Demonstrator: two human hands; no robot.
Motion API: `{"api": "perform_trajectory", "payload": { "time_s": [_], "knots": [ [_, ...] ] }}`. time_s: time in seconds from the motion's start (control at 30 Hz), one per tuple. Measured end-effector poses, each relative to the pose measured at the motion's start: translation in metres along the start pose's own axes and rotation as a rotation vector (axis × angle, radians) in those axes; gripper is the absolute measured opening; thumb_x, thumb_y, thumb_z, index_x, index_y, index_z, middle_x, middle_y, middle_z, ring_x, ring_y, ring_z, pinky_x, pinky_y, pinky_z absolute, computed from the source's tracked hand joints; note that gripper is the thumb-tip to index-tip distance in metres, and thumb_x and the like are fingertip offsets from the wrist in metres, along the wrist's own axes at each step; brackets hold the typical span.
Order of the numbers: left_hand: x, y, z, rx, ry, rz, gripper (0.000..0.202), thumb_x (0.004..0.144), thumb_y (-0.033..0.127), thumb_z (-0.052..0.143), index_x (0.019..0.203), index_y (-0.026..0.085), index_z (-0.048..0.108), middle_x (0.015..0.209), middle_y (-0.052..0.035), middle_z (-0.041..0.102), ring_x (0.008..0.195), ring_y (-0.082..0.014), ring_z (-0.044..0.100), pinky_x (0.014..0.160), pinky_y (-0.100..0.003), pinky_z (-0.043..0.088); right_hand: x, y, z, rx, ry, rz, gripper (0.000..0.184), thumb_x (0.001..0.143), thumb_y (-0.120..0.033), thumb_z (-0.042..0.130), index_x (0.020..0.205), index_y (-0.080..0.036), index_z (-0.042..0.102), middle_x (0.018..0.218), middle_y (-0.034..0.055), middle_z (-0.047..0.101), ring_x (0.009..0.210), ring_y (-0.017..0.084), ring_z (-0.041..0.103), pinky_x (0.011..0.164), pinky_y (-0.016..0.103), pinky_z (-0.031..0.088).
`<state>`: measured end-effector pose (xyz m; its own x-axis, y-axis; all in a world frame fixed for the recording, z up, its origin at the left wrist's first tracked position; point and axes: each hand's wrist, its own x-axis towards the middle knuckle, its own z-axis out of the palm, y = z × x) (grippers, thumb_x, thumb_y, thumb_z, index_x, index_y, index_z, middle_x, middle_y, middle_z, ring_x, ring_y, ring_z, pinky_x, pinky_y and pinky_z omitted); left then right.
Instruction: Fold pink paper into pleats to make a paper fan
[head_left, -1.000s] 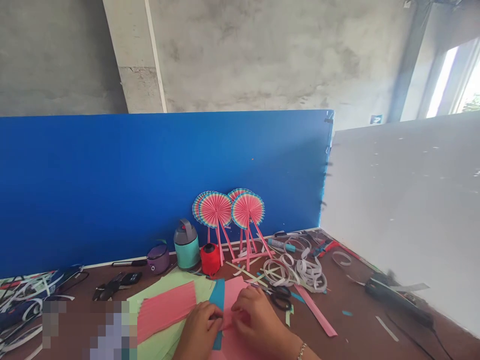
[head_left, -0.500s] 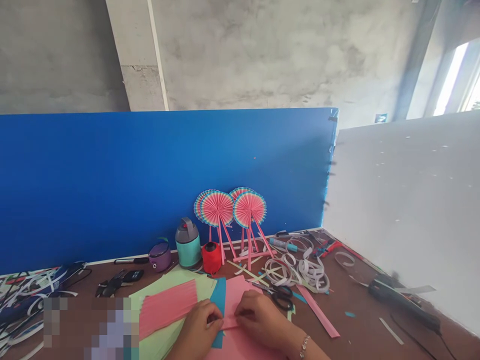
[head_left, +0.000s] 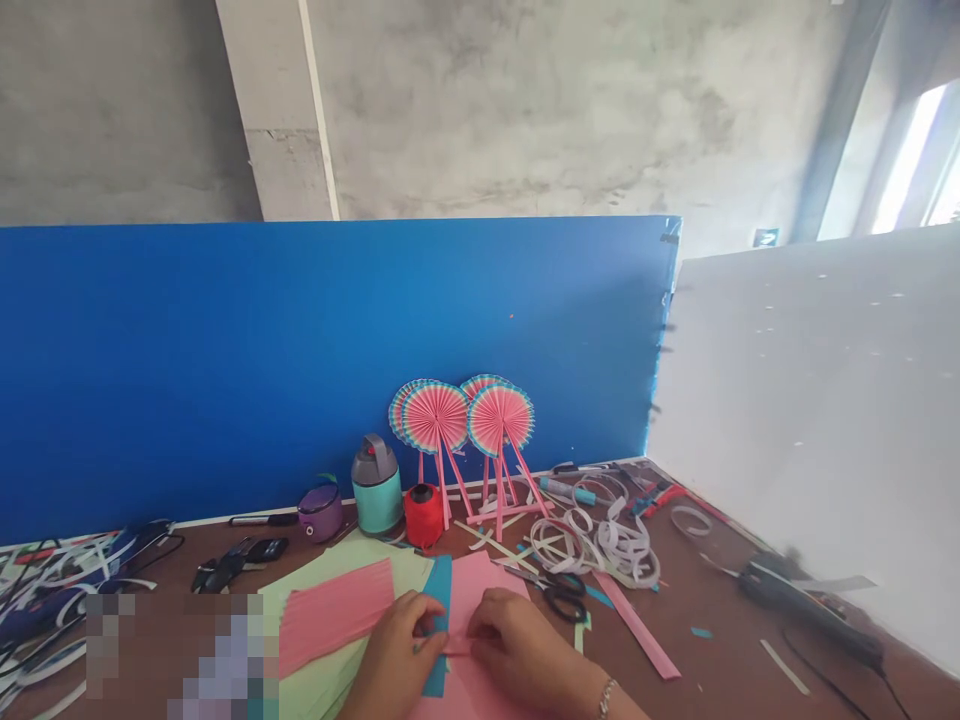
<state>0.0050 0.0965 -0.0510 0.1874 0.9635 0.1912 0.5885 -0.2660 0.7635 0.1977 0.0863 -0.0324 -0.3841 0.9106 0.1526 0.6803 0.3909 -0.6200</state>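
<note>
Low in the view, my left hand (head_left: 401,645) and my right hand (head_left: 514,645) face each other, fingertips pinched on a narrow pink paper strip (head_left: 458,647). Beneath it lie a blue paper strip (head_left: 435,682) and a larger pink paper sheet (head_left: 471,576). A bracelet circles my right wrist. Left of my hands, a pleated pink paper (head_left: 337,608) rests on pale green sheets (head_left: 411,572). Black-handled scissors (head_left: 564,597) lie just beyond my right hand. My fingers partly hide the strip's ends.
Pink round paper fans (head_left: 435,418) on strip legs lean near the blue partition (head_left: 225,370). A teal bottle (head_left: 377,505), a red spool (head_left: 424,518) and a purple container (head_left: 320,513) stand beside them. To the right are curled white strips (head_left: 626,545) and a dark glue gun (head_left: 810,605).
My right hand has shifted slightly left, toward my left hand. Both hands keep their pinch on the pink strip, and the things around them stay put.
</note>
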Motion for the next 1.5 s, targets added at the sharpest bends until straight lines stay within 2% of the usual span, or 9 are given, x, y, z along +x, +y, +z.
{"api": "perform_trajectory", "payload": {
  "time_s": [0.17, 0.27, 0.37, 0.5, 0.63, 0.87, 1.07, 1.23, 1.5],
  "knots": [
    [0.003, -0.001, -0.003, -0.106, 0.227, 0.039, 0.040, 0.070, 0.034, 0.064, 0.107, 0.020, 0.061, 0.104, -0.0082, 0.063, 0.096, -0.0238, 0.058, 0.084, -0.035, 0.046, 0.000, 0.001, 0.001, 0.101, 0.100, 0.022, 0.022, 0.069, -0.008, 0.047, 0.078, -0.016, 0.065, 0.081, 0.0039, 0.063, 0.074, 0.014, 0.056, 0.065, 0.022, 0.039],
    [0.003, 0.003, -0.008, -0.076, 0.191, 0.144, 0.045, 0.066, 0.039, 0.070, 0.107, 0.020, 0.062, 0.108, -0.0109, 0.063, 0.104, -0.0286, 0.055, 0.089, -0.041, 0.045, 0.000, 0.001, -0.001, 0.141, 0.112, 0.035, 0.020, 0.070, -0.007, 0.046, 0.076, -0.016, 0.064, 0.079, 0.0037, 0.064, 0.073, 0.015, 0.056, 0.065, 0.022, 0.039],
    [0.002, 0.006, -0.008, -0.004, 0.107, 0.187, 0.027, 0.069, 0.032, 0.067, 0.094, 0.022, 0.067, 0.101, -0.0107, 0.065, 0.100, -0.0292, 0.057, 0.090, -0.043, 0.044, 0.000, 0.001, -0.003, 0.125, 0.104, 0.033, 0.020, 0.070, -0.006, 0.046, 0.075, -0.016, 0.063, 0.079, 0.0039, 0.064, 0.073, 0.015, 0.056, 0.065, 0.023, 0.039],
    [0.001, 0.004, -0.002, -0.043, 0.198, 0.154, 0.045, 0.067, 0.020, 0.061, 0.112, 0.021, 0.060, 0.118, -0.0113, 0.060, 0.114, -0.0290, 0.050, 0.099, -0.046, 0.037, 0.000, 0.000, -0.003, 0.121, 0.121, 0.026, 0.020, 0.071, -0.007, 0.045, 0.077, -0.016, 0.061, 0.079, 0.0034, 0.064, 0.072, 0.015, 0.056, 0.065, 0.023, 0.038],
    [0.003, 0.001, 0.002, -0.250, 0.273, -0.028, 0.065, 0.066, 0.027, 0.064, 0.128, 0.019, 0.045, 0.128, -0.0132, 0.054, 0.119, -0.0279, 0.049, 0.099, -0.044, 0.037, 0.000, -0.003, -0.002, 0.230, 0.150, 0.048, 0.014, 0.076, -0.011, 0.043, 0.077, -0.016, 0.056, 0.073, 0.0011, 0.060, 0.068, 0.014, 0.054, 0.063, 0.024, 0.038],
    [0.007, 0.004, 0.006, -0.641, 0.015, -0.126, 0.051, 0.057, 0.054, 0.073, 0.086, 0.012, 0.067, 0.086, -0.0120, 0.070, 0.086, -0.0284, 0.064, 0.078, -0.039, 0.051, 0.000, -0.007, 0.000, 0.409, 0.096, -0.022, 0.009, 0.082, -0.020, 0.044, 0.078, -0.018, 0.052, 0.073, -0.0013, 0.056, 0.066, 0.012, 0.050, 0.062, 0.022, 0.039],
    [-0.003, 0.019, 0.001, -0.675, 0.047, -0.094, 0.046, 0.065, 0.055, 0.065, 0.086, 0.015, 0.064, 0.084, -0.0093, 0.070, 0.080, -0.0242, 0.063, 0.074, -0.035, 0.050, -0.005, -0.011, 0.000, 0.386, 0.074, -0.077, 0.015, 0.084, -0.029, 0.048, 0.080, -0.017, 0.055, 0.078, 0.0012, 0.060, 0.073, 0.014, 0.053, 0.065, 0.024, 0.043],
    [-0.007, 0.036, -0.011, -0.700, 0.235, -0.055, 0.030, 0.073, 0.049, 0.061, 0.081, 0.020, 0.058, 0.066, 0.0014, 0.061, 0.070, -0.0161, 0.060, 0.071, -0.027, 0.047, -0.010, -0.012, -0.007, 0.304, 0.152, -0.164, 0.021, 0.083, -0.028, 0.050, 0.100, -0.018, 0.056, 0.097, 0.0065, 0.062, 0.091, 0.018, 0.057, 0.083, 0.031, 0.045],
    [-0.005, 0.032, -0.011, -0.988, -0.211, -0.283, 0.042, 0.065, 0.048, 0.073, 0.088, 0.017, 0.057, 0.062, 0.0046, 0.056, 0.047, -0.0077, 0.051, 0.049, -0.022, 0.040, -0.006, -0.005, -0.004, 0.119, 0.529, -0.312, 0.053, 0.081, -0.017, 0.043, 0.133, -0.022, 0.034, 0.129, 0.0132, 0.043, 0.119, 0.025, 0.043, 0.095, 0.041, 0.042]
  ]
}}
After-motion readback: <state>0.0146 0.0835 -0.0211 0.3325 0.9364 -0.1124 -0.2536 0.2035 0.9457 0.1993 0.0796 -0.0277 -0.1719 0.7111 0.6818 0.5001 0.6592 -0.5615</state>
